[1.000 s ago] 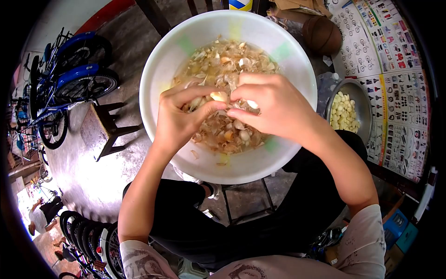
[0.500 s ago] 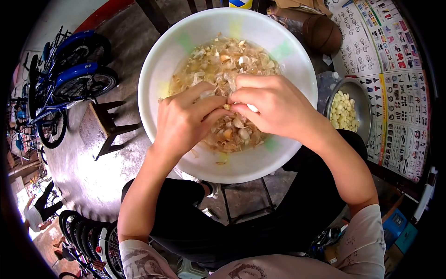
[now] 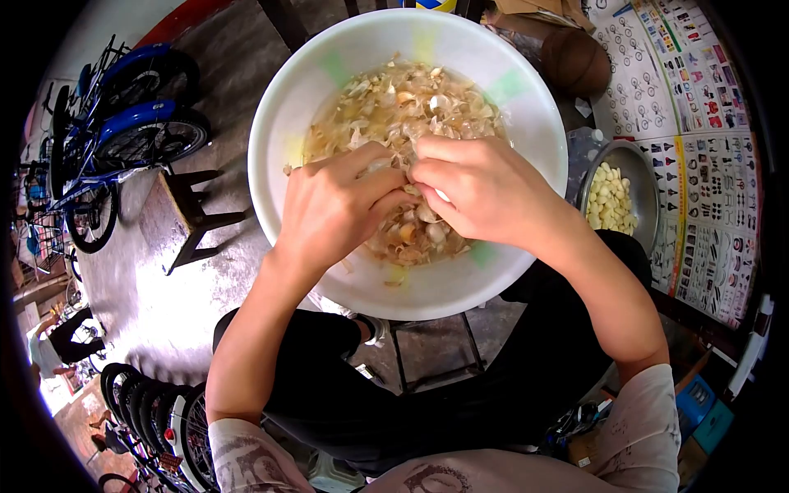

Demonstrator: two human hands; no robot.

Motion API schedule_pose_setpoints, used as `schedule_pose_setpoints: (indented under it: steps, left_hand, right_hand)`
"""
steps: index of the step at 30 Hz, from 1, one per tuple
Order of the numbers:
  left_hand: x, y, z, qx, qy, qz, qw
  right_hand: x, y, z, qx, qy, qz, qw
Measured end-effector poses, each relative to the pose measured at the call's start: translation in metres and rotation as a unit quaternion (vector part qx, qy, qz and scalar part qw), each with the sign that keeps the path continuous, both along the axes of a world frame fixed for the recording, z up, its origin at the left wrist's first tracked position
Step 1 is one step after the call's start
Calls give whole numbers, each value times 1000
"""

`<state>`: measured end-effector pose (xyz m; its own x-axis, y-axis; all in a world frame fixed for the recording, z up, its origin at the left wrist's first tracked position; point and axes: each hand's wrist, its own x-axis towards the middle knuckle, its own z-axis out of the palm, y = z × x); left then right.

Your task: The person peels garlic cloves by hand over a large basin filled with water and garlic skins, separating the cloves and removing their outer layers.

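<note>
Garlic clove (image 3: 411,190), small and pale, mostly hidden: lies between your fingertips, above the middle of the basin.
Left hand (image 3: 335,207), yours: back of the hand uppermost, thumb and forefinger pinched on the clove.
Right hand (image 3: 486,187), yours: fingers curled, tips meeting those of your left at the clove; a white clove (image 3: 442,195) sits gripped between its thumb and fingers.
Basin (image 3: 274,140), white plastic, round, wide: in front of you, under both your hands, holding water with loose skins (image 3: 411,99) and further cloves.
Steel bowl (image 3: 650,201): to the right of your basin, well apart from your hands; contains peeled cloves (image 3: 608,201), heaped.
Plastic bottle (image 3: 582,149), clear: between basin and bowl.
Ball (image 3: 575,63), brown: beyond the bottle.
Printed sheet (image 3: 715,197), with rows of small pictures: right of your bowl.
Stool (image 3: 193,215), wooden: on the floor at your left.
</note>
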<state>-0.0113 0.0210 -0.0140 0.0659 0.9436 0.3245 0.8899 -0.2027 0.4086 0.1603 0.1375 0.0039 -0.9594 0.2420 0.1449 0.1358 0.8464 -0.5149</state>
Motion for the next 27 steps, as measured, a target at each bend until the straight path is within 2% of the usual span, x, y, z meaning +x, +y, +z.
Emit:
schedule_pose_setpoints:
  steps: [2, 8, 15, 17, 18, 20, 27]
  left_hand:
    - [2, 0, -1, 0, -18, 12, 1000]
    - [2, 1, -2, 25, -44, 22, 998]
    - [-2, 1, 0, 80, -17, 14, 997]
    - [-3, 0, 2, 107, 24, 13, 994]
    - [-5, 1, 0, 107, 24, 13, 994]
    - [-8, 2, -3, 158, 63, -13, 985]
    - [-10, 4, 7, 215, 100, -47, 970]
  right_hand:
    - [-1, 2, -4, -31, 38, -10, 999]
    - [-2, 11, -5, -77, 47, -16, 996]
    - [-4, 14, -10, -125, 103, -33, 986]
    - [-5, 13, -4, -248, 48, -84, 964]
    - [-4, 13, -3, -248, 48, -85, 964]
    - [-3, 12, -2, -343, 0, -125, 931]
    - [0, 16, -5, -399, 39, -116, 909]
